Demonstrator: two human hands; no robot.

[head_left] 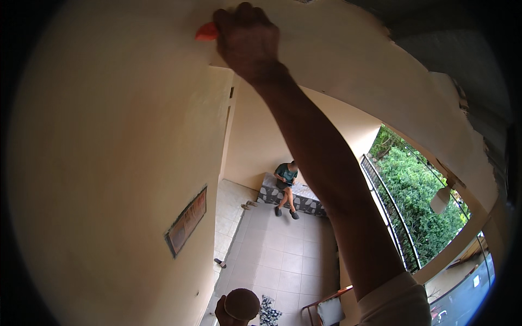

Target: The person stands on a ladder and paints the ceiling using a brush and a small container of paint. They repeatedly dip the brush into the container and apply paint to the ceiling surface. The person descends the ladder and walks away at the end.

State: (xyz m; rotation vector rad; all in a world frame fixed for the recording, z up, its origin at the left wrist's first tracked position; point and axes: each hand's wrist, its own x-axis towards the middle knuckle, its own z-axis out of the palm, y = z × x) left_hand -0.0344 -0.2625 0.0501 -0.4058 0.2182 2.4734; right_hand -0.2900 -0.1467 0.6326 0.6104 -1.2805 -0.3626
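My right hand (249, 41) is raised high against the beige wall near the ceiling, fingers closed in a fist. From its left side sticks out a small red object (206, 32) with a rounded edge; its kind does not show, and the rest is hidden in the fist. Low in the picture, part of my left hand (219, 311) wraps round the side of a round, brown, cup-like object (242, 304) with a flat tan top. Most of that hand is out of sight.
A person (286, 175) sits on a patterned bench (268, 195) below. A framed plaque (186, 221) hangs on the left wall (119, 163). Right are a black railing (391, 209) and green trees. A chair (330, 311) and dark patterned cloth (267, 311) are on the tiled floor (277, 255).
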